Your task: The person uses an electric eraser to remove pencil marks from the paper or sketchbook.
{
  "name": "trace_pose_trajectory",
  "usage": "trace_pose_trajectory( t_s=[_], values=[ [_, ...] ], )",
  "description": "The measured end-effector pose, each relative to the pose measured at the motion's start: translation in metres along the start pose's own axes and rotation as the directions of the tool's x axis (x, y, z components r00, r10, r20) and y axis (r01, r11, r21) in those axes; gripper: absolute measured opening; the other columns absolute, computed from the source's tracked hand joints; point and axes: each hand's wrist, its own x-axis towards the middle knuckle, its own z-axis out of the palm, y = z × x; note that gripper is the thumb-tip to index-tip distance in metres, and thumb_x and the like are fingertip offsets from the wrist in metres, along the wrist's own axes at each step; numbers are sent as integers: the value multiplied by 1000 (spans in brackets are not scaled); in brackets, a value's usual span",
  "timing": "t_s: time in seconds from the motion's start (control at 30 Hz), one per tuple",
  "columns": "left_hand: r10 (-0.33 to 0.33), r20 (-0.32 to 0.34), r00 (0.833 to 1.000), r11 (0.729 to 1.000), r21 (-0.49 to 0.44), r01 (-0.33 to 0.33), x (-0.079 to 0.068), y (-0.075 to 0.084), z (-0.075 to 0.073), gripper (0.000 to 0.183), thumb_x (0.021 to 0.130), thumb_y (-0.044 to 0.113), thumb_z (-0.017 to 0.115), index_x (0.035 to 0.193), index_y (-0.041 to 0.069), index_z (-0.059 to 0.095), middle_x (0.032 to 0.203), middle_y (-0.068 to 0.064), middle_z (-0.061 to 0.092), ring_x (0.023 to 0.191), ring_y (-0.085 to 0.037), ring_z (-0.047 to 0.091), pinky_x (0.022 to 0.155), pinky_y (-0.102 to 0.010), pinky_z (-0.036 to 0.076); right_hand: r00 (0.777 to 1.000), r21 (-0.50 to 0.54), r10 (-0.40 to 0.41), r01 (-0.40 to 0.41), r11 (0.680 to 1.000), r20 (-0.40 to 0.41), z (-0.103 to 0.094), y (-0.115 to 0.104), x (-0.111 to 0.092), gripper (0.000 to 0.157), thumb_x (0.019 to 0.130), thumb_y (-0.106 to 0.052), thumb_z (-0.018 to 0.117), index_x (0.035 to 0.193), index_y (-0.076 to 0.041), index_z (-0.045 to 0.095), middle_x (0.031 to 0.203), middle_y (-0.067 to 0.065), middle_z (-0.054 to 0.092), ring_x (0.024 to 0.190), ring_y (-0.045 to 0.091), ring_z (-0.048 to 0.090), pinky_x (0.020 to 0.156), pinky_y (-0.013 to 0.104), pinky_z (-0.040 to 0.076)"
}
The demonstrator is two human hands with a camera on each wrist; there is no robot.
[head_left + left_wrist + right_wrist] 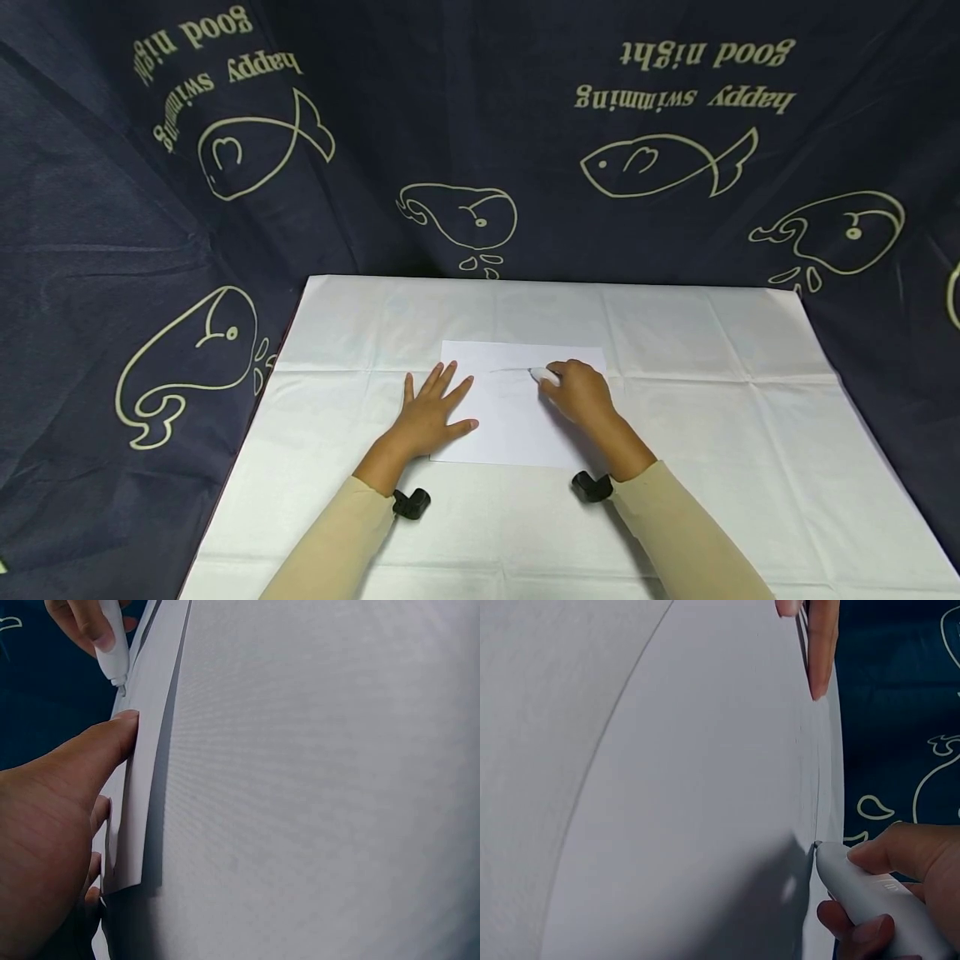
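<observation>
White pen-like tool (874, 892) sits in your right hand (585, 396), its body clamped between your fingers and its tip touching the paper (510, 429) at the end of a faint line (508, 369). Your left hand (429, 417) rests across the paper's left edge, fingers spread apart. Beneath lies the white-clothed counter (720, 467); beyond it, dark fabric (480, 100) carries pale fish drawings.

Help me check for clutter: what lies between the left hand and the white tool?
Only paper bearing a faint line lies between the left hand and the white tool in the right hand; the head view shows this stretch.
</observation>
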Motion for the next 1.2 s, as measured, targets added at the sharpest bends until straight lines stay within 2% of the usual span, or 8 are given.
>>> trace_pose_trajectory(
  t_s=[0.23, 0.4, 0.7, 0.93, 1.2],
  values=[
    [-3, -2, 1000, 1000, 6, 3, 0, 0, 0, 77, 98, 61, 52, 162, 27, 25, 173, -5, 5, 160, -29, 1, 120, -72, -7, 1000, -11, 0, 0, 1000, -18, -2, 0, 0, 33, 91, -23, 68, 118, -5, 74, 102, 20, 74, 88, 34, 69, 70, 47, 53],
    [-3, -3, 1000, 1000, 7, 3, 0, 0, 0, 77, 98, 61, 53, 162, 27, 26, 173, -5, 6, 160, -29, 1, 120, -72, -7, 1000, -6, -11, 11, 1000, 1, -1, -2, -1, 34, 91, -24, 68, 119, -5, 74, 104, 21, 74, 92, 35, 69, 73, 48, 53],
    [4, -15, 1000, 1000, -4, -4, 0, 1, -1, 75, 98, 59, 54, 161, 26, 30, 172, -7, 8, 160, -31, 3, 119, -73, -5, 1000, -17, 1, -2, 1000, -20, 1, -1, 0, 32, 91, -23, 68, 118, -7, 75, 101, 19, 74, 88, 33, 69, 70, 47, 52],
    [-5, 9, 1000, 1000, 2, 5, 0, 1, 0, 77, 98, 62, 52, 162, 28, 25, 173, -5, 4, 160, -29, 0, 120, -71, -7, 1000, -22, 5, -5, 1000, -4, 0, -2, 0, 35, 91, -24, 68, 121, -5, 74, 106, 21, 74, 94, 37, 70, 74, 49, 54],
    [11, -19, 1000, 1000, 9, -11, 0, 1, 0, 76, 98, 60, 53, 161, 26, 28, 172, -7, 7, 160, -31, 2, 119, -73, -5, 1000, -6, 13, -13, 1000, -4, -3, 2, 0, 35, 91, -24, 68, 120, -5, 74, 105, 21, 73, 93, 37, 69, 74, 50, 54]
  ],
)
